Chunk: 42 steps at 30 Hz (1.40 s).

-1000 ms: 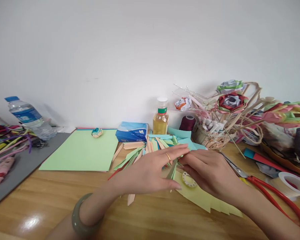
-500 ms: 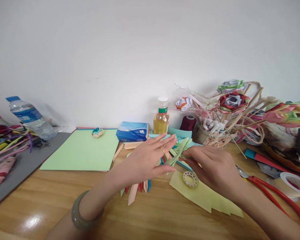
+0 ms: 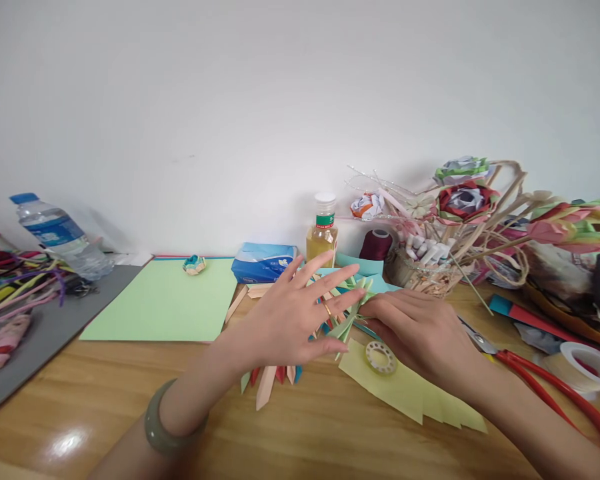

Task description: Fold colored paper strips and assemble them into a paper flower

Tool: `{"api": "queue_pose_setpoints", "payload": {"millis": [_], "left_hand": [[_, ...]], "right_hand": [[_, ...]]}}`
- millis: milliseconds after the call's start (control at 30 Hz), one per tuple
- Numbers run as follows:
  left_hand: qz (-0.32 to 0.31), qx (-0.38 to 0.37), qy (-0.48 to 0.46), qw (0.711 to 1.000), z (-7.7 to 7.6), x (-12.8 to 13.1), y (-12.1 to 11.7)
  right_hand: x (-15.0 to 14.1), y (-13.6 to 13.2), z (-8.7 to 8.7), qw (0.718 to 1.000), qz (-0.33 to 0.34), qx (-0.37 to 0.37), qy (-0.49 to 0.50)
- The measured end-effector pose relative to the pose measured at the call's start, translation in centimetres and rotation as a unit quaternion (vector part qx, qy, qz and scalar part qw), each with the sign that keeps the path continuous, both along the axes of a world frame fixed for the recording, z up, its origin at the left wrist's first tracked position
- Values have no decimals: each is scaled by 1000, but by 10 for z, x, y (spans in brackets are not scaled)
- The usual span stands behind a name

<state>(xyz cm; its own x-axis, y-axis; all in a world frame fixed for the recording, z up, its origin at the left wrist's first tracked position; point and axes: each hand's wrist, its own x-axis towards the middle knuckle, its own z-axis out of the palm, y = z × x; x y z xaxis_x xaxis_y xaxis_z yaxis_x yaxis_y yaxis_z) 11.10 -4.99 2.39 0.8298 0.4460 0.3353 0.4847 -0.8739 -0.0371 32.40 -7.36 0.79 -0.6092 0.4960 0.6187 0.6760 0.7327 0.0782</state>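
Note:
My right hand [image 3: 415, 333] pinches a bunch of folded light green paper strips [image 3: 349, 321] at its right side. My left hand [image 3: 300, 310] is open with its fingers spread, just left of the strips; its thumb reaches their lower end, and I cannot tell whether it touches. Beneath and behind the left hand lie several folded paper strips [image 3: 267, 388] in peach, red, green and blue, partly hidden. A roll of clear tape [image 3: 381, 358] rests on yellow paper sheets [image 3: 415, 399] below the right hand.
Red-handled scissors [image 3: 535, 377] and a large tape roll [image 3: 587, 367] lie right. Behind stand a tissue pack [image 3: 264, 263], a bottle of yellow liquid [image 3: 322, 237], a maroon thread spool [image 3: 375, 245] and paper flowers [image 3: 467, 200]. Green paper [image 3: 165, 300] and a water bottle [image 3: 60, 237] are left.
My left hand's fingers have spread wider and lifted. The green strips in my right hand have shifted slightly left and down.

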Motion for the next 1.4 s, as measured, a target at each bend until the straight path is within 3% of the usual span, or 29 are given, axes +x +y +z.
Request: {"api": "queue_pose_setpoints", "payload": {"millis": [333,600,833,1000,1167,1400], "left_hand": [[-31,76,15,997,2,-4,-1],[-25,-7,-44,999,-2,3,-4],[8,53,-79,995,-20,15,-7],[-23,70,-51,996,-17,11,-4],[-64,30,-6,997,-9,5,0],[-90,-37,-48,994,-8,3,5]], "right_hand": [[-3,-1,1,998,16,-44,-31],[-4,-1,2,999,7,-39,-27],[-8,-4,-2,998,9,-45,-37],[-8,-3,-3,997,31,-62,-40],[-8,0,0,994,54,-80,-51],[-6,1,2,985,70,-154,-32]]}}
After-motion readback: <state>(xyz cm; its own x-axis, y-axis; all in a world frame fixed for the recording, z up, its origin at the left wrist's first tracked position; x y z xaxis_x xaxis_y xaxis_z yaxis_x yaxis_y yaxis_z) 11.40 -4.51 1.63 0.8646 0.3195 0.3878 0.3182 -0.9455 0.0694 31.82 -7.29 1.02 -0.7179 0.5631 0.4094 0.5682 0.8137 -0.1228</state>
